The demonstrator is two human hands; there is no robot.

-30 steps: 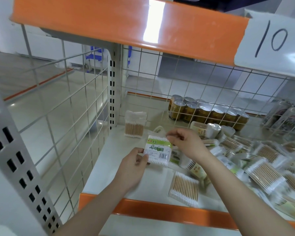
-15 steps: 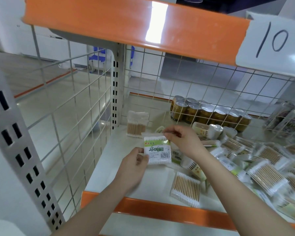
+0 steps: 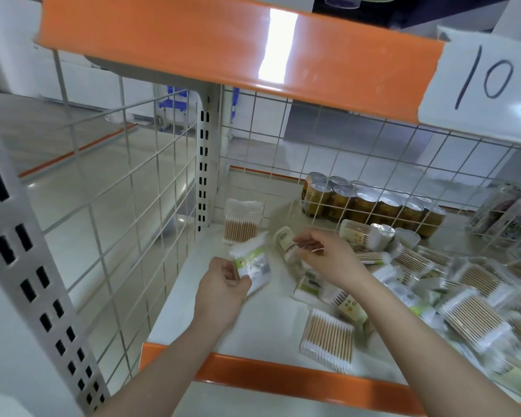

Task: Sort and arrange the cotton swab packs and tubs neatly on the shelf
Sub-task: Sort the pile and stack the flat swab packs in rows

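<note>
Since the earlier frames, the right hand (image 3: 322, 257) has let go of the green-labelled swab pack (image 3: 251, 264). The left hand (image 3: 223, 284) alone now grips that pack, fingers and thumb curled round its lower left corner. The pack has turned from flat-on to tilted, top edge leaning toward the back left corner of the shelf (image 3: 253, 329). It is held above the shelf's left part and is motion-blurred. The right hand has shifted right, over the small upright pack (image 3: 285, 240). Its fingers are loosely curled with fingertips close together; whether they pinch anything cannot be told.

Containers:
- One clear swab tub (image 3: 240, 221) stands upright near the back left corner, filled with wooden-stemmed swabs.
- A flat clear pack of wooden-stemmed swabs (image 3: 327, 338) lies near the front edge.
- A loose pile of packs and tubs (image 3: 451, 284) covers the right part of the shelf.
- Shrink-wrapped cans (image 3: 370, 203) stand behind the rear wire grid (image 3: 337, 164).

Writing:
- A white paper sign (image 3: 487, 82) on the orange upper shelf edge (image 3: 223, 46) reads "10".
- The held pack carries a green label and a barcode patch; the text is not legible.
</note>
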